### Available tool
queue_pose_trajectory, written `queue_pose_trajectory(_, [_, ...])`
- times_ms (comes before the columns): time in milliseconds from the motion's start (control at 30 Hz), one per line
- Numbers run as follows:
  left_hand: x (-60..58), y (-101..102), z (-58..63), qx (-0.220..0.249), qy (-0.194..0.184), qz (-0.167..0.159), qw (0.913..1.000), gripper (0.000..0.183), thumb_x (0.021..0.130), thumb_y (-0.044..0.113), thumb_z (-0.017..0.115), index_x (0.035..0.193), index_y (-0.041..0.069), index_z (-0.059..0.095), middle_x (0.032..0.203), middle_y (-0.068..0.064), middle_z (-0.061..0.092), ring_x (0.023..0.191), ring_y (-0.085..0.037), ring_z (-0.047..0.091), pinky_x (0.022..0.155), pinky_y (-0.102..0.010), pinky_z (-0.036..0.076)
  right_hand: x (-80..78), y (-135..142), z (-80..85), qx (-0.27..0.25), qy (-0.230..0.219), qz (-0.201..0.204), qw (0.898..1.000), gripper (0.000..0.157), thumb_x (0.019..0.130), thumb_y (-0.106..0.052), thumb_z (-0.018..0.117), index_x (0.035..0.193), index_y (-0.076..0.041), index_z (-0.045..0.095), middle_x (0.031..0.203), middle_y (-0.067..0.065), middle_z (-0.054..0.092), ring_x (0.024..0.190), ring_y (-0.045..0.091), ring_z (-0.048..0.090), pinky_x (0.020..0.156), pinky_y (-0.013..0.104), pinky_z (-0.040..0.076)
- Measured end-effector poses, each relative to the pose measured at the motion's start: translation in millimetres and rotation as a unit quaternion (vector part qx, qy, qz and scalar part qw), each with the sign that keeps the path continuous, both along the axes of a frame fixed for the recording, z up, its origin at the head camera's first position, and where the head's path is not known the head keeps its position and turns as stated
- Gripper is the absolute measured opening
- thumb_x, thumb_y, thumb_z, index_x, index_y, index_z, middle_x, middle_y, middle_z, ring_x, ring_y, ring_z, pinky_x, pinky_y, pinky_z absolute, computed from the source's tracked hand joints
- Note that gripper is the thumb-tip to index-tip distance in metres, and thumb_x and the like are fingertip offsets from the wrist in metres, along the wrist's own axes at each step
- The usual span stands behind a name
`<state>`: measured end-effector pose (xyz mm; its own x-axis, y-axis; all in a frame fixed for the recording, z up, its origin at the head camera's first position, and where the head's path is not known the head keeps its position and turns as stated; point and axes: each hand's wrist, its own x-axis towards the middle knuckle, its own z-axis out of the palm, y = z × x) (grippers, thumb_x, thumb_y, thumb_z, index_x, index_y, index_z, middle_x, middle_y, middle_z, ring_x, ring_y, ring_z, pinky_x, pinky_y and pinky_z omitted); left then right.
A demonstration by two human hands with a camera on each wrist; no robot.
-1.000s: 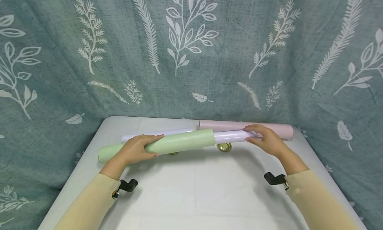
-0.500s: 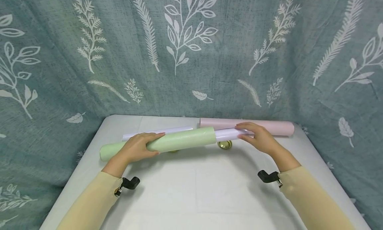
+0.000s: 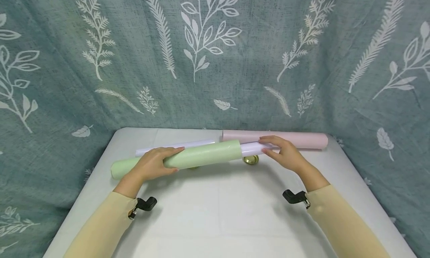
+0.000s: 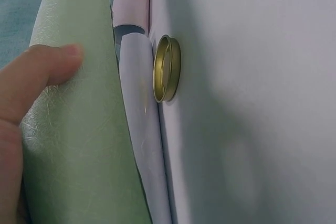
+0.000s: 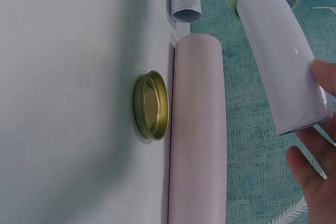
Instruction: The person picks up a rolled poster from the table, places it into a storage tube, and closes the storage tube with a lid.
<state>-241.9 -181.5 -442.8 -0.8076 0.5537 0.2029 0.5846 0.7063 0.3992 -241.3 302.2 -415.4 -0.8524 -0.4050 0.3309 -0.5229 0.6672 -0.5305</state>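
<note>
My left hand (image 3: 156,164) grips a light green tube (image 3: 205,155) around its left half and holds it raised over the table. A roll of pale lilac paper (image 3: 251,149) sticks out of the tube's right mouth; in the right wrist view a gap shows between roll and tube wall. My right hand (image 3: 285,153) pinches the outer end of that roll between thumb and fingers. Two gold round lids lie on the table below: one lid (image 3: 251,159) shows under the roll, the other lid (image 4: 167,69) is mostly hidden by the tube in the head view.
A second lilac roll (image 3: 174,144) lies behind the green tube. At the back right lies a pink tube (image 3: 295,139); its left end shows open in the left wrist view. Behind the white table (image 3: 218,213) hangs a leaf-patterned teal cloth (image 3: 255,45).
My right hand has moved left, pushing the lilac roll deeper into the green tube, so less of it sticks out. The left hand and tube stay nearly in place.
</note>
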Motion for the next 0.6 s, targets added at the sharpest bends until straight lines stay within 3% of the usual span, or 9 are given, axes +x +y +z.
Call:
queue_pose_trajectory(233, [-0.3, 1.0, -1.2, 0.004, -0.002, 0.0, 1.0, 0.073, 0.083, 0.04, 0.082, 0.149, 0.035, 0.05, 0.141, -0.001, 0.059, 0.129, -0.028, 0.055, 0.104, -0.05, 0.045, 0.2, -1.4, -4.6, -0.042, 0.03, -0.009, 0.999, 0.038, 0.095, -0.01, 0.07, 0.132, -0.005, 0.064, 0.141, 0.014, 0.056, 0.133, 0.039, 0.048, 0.103, 0.06, 0.042])
queue_pose_trajectory(367, [1.0, 0.9, -0.4, 0.005, -0.006, 0.007, 0.9999, 0.074, 0.083, 0.04, 0.082, 0.149, 0.035, 0.05, 0.142, -0.001, 0.059, 0.13, -0.028, 0.055, 0.105, -0.05, 0.044, 0.9, -0.7, -6.9, -0.088, 0.005, -0.022, 0.996, 0.039, 0.098, -0.01, 0.066, 0.136, 0.0, 0.06, 0.14, 0.018, 0.055, 0.129, 0.038, 0.051, 0.102, 0.048, 0.048])
queue_pose_trajectory(500, [2.1, 0.8, 0.6, 0.007, -0.004, 0.011, 0.9999, 0.074, 0.082, 0.039, 0.082, 0.149, 0.035, 0.05, 0.142, -0.002, 0.059, 0.129, -0.029, 0.055, 0.104, -0.051, 0.045, -1.0, 1.8, -10.9, -0.183, -0.064, -0.036, 0.98, 0.041, 0.102, -0.015, 0.06, 0.14, 0.002, 0.055, 0.141, 0.022, 0.054, 0.125, 0.026, 0.056, 0.096, 0.022, 0.05])
queue_pose_trajectory(600, [2.1, 1.0, 0.2, 0.012, -0.003, 0.012, 0.9999, 0.074, 0.082, 0.039, 0.082, 0.149, 0.035, 0.05, 0.141, -0.003, 0.059, 0.129, -0.029, 0.055, 0.104, -0.051, 0.045, -3.6, 5.3, -15.9, -0.251, -0.125, -0.034, 0.959, 0.044, 0.103, -0.017, 0.058, 0.141, 0.005, 0.052, 0.14, 0.02, 0.054, 0.117, 0.012, 0.059, 0.091, 0.016, 0.05])
